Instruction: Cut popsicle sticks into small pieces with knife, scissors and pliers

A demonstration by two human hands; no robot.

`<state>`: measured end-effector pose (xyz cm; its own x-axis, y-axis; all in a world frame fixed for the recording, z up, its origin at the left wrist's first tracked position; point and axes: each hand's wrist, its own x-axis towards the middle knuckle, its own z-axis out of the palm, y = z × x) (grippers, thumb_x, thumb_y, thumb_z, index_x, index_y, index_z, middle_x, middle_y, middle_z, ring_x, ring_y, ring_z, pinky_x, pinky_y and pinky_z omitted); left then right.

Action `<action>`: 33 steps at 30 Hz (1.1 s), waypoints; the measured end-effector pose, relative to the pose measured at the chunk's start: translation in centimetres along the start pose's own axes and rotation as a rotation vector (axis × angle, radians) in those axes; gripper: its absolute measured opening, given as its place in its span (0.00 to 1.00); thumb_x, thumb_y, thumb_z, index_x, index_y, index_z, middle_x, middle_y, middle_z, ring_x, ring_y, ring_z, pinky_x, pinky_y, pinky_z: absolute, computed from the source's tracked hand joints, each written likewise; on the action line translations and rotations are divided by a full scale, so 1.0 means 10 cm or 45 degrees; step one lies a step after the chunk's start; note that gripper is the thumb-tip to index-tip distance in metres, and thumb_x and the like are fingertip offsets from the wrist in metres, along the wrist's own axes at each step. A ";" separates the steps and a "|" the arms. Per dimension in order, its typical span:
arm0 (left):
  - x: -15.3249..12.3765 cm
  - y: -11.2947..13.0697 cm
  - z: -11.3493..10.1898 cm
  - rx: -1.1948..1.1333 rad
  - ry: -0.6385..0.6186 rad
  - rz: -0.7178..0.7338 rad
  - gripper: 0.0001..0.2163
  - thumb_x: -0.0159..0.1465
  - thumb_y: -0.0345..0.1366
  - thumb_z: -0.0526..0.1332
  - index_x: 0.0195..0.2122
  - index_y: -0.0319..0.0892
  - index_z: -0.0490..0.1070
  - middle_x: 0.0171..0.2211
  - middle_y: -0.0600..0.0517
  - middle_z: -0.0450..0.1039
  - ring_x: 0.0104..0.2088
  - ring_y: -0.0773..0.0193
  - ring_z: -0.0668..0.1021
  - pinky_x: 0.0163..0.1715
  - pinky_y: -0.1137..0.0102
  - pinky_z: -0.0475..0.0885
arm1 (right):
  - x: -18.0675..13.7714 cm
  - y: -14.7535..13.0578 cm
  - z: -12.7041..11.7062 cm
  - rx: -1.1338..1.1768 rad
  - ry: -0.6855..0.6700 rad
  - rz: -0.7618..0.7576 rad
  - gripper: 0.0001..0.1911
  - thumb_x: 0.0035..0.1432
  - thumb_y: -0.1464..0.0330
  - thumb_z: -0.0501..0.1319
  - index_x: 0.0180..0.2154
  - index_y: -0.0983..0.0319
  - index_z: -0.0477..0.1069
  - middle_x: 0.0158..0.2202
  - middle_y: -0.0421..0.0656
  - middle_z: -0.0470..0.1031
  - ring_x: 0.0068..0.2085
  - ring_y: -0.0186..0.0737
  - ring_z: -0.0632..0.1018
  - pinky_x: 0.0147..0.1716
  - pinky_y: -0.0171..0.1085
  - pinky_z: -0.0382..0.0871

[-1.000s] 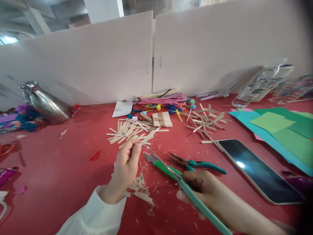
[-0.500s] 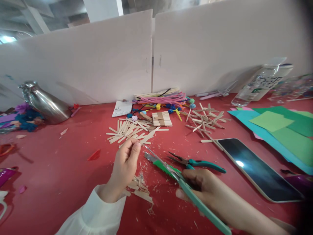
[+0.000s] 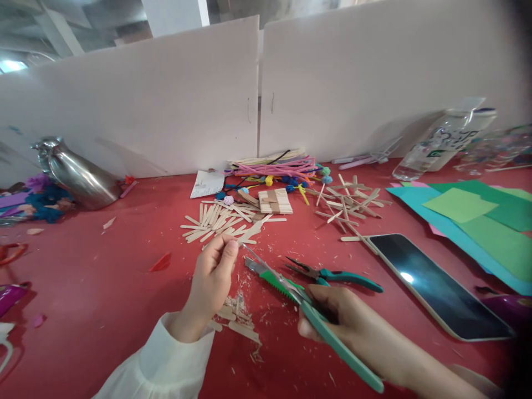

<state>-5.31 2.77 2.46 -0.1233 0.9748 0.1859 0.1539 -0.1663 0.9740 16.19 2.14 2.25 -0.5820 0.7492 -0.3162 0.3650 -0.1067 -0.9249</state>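
Observation:
My left hand (image 3: 214, 271) is closed in a pinch on a wooden craft stick (image 3: 258, 225), which slants up to the right from the fingertips. In my right hand (image 3: 336, 316) is a pair of scissors (image 3: 341, 346) with green handles. Its narrow blades point up and left, and their tips reach the left fingertips at the stick. Whether the blades touch the stick I cannot tell. Beneath the scissors lies a green utility knife (image 3: 274, 281) with its blade showing. Long-nose pliers (image 3: 332, 276) with teal handles rest just beyond my right hand.
Loose craft sticks (image 3: 211, 221) and a bundled stack (image 3: 275, 201) lie ahead, with another stick pile (image 3: 349, 202) to the right. Cut pieces and shavings (image 3: 239, 318) are scattered near my left wrist. A phone (image 3: 440, 288), coloured paper (image 3: 461, 205), a bottle (image 3: 440, 144) and a metal jug (image 3: 78, 174) surround them.
The scissors' lower handle has shifted slightly up and left with my right hand, so the handles sit a little closer together. My left hand stays almost where it was.

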 end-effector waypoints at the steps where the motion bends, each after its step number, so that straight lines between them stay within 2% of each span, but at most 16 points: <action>1: 0.00 0.00 0.00 0.001 0.007 -0.002 0.14 0.66 0.44 0.53 0.26 0.42 0.59 0.20 0.61 0.46 0.19 0.71 0.51 0.18 0.75 0.49 | 0.00 0.00 0.00 0.007 0.004 0.008 0.19 0.50 0.57 0.64 0.24 0.61 0.59 0.23 0.33 0.54 0.26 0.31 0.55 0.23 0.33 0.51; 11: 0.01 0.03 -0.01 0.008 0.006 -0.025 0.14 0.64 0.46 0.55 0.27 0.43 0.62 0.18 0.61 0.45 0.18 0.71 0.50 0.17 0.75 0.48 | -0.01 0.00 0.00 0.073 -0.004 0.037 0.19 0.47 0.56 0.66 0.23 0.61 0.60 0.22 0.33 0.55 0.25 0.31 0.56 0.23 0.32 0.52; 19: 0.00 0.03 0.00 -0.090 -0.010 -0.037 0.13 0.64 0.46 0.56 0.29 0.42 0.63 0.18 0.62 0.45 0.18 0.71 0.50 0.17 0.74 0.46 | 0.01 0.07 -0.03 0.062 -0.044 -0.047 0.22 0.48 0.51 0.64 0.25 0.62 0.61 0.23 0.35 0.58 0.26 0.32 0.58 0.24 0.34 0.51; 33: -0.01 0.02 0.01 0.016 0.015 0.015 0.13 0.65 0.44 0.54 0.26 0.43 0.60 0.19 0.61 0.46 0.19 0.71 0.51 0.17 0.75 0.48 | -0.01 0.01 0.02 0.018 0.046 0.041 0.20 0.46 0.55 0.66 0.22 0.61 0.60 0.21 0.33 0.55 0.24 0.30 0.55 0.22 0.32 0.51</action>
<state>-5.17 2.69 2.67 -0.1331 0.9709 0.1992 0.1675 -0.1761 0.9700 16.16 1.94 2.12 -0.5432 0.7685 -0.3380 0.3728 -0.1400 -0.9173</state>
